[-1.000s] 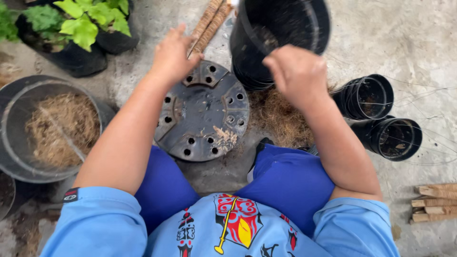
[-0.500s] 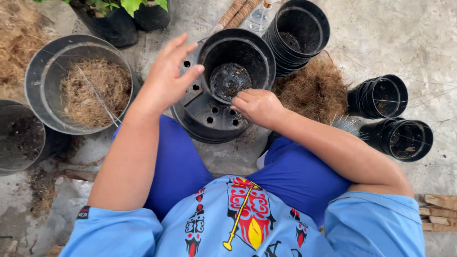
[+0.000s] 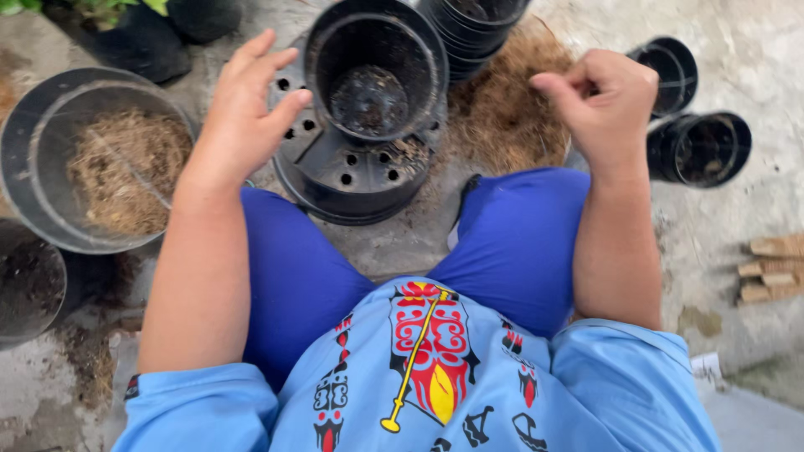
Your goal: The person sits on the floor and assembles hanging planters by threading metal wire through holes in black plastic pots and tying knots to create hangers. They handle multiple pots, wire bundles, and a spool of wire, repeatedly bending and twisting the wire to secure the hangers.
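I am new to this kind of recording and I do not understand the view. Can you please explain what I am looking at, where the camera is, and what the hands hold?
The camera sits on a person's head and looks down, so you see their own arms, blue shirt and blue trousers. There is no machine here.

The left hand is open, beside a black plastic pot that stands on an upturned black tray with holes. Whether it touches the tray is unclear. The right hand is loosely closed above a heap of brown fibre; I cannot tell if it holds anything.

On the concrete ground: a tub of fibre at the left, empty pots lying on their sides at the right, and small wooden pieces.
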### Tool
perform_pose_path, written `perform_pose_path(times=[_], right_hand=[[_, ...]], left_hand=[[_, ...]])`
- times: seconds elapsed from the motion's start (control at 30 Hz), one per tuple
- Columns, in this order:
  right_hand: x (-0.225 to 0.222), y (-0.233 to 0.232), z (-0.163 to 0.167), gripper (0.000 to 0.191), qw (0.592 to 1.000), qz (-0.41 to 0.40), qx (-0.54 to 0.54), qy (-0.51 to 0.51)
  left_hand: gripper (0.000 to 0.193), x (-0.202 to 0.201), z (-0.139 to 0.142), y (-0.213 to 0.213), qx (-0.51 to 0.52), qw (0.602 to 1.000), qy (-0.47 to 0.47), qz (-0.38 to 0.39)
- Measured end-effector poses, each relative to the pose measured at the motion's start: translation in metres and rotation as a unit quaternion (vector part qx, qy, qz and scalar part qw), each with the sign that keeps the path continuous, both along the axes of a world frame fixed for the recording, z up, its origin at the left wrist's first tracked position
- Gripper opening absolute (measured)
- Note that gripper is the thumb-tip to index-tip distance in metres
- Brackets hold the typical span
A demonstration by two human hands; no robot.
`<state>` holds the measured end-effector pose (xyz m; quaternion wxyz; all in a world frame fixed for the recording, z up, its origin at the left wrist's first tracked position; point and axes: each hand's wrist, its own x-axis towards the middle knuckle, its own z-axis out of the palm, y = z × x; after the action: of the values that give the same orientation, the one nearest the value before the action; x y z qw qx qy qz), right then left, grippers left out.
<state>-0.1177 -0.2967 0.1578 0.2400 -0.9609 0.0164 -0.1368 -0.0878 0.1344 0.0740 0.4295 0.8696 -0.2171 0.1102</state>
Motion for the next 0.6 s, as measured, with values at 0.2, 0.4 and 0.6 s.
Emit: perform_pose_path(times=[0.2, 0.4, 0.6], right_hand=[[-0.065, -0.072, -0.108, 0.035, 0.873, 0.124, 0.458, 0.11], [-0.14, -0.069, -0.264, 0.05, 0.797, 0.022, 0.556, 0.234], [-0.169, -0.058, -0.284, 0.055, 0.773, 0.047, 0.561, 0.293]], left_hand=[[0.044, -0.01, 0.012, -0.002, 0.026, 0.999, -0.003, -0.034], [0.044, -0.018, 0.002, -0.007, -0.004, 0.998, 0.039, -0.04], [0.052, -0.009, -0.038, 0.006, -0.017, 0.936, 0.318, 0.147]])
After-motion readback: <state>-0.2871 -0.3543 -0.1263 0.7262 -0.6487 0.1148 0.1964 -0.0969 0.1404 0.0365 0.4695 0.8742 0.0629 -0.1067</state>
